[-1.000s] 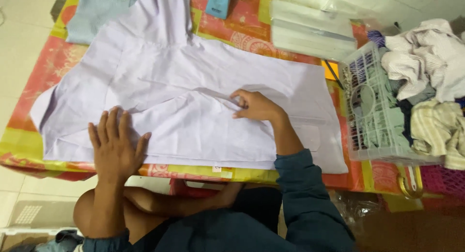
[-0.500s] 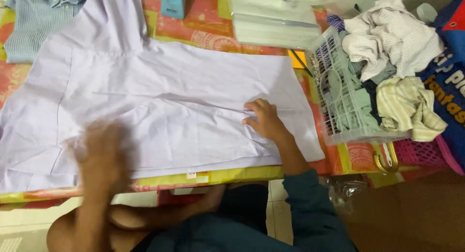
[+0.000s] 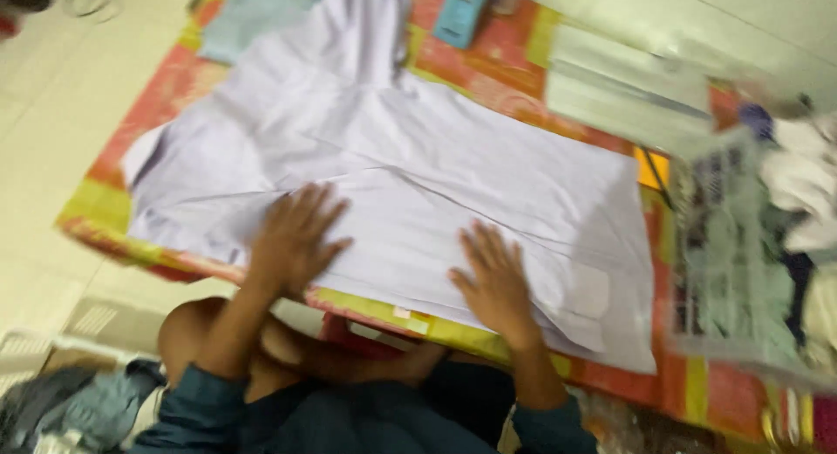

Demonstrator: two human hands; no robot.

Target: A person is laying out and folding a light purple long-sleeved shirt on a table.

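Both your left hand (image 3: pixel 292 240) and right hand (image 3: pixel 494 279) lie flat and open, gripping nothing, on the shirt (image 3: pixel 418 175): light, limp, creases easily, so take it by the hem edge nearest you.

A home: tiled floor (image 3: pixel 52 96), laundry basket (image 3: pixel 741 271), low table (image 3: pixel 174 79).

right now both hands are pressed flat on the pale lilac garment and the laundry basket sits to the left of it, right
Not quite. In the head view the laundry basket sits to the right of the pale lilac garment. The left hand and right hand do lie flat on it.
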